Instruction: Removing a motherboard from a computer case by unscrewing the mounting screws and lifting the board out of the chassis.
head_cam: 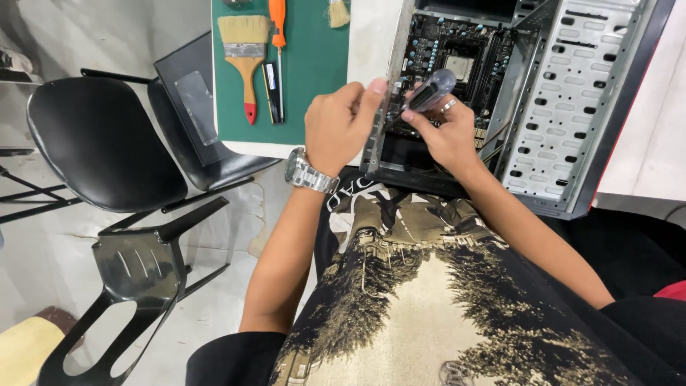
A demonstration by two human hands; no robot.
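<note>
Left hand pinches the case edge. Right hand, at its 3 o'clock, is closed around a screwdriver over the motherboard.

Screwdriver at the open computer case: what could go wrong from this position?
1. The right hand holds the clear-handled screwdriver just above the exposed motherboard; a slip might gouge it.
2. The left hand grips the case's bare metal edge, which might cut fingers.
3. The computer case seems to overhang the table's near edge, so hard pushing might shift it.
</note>
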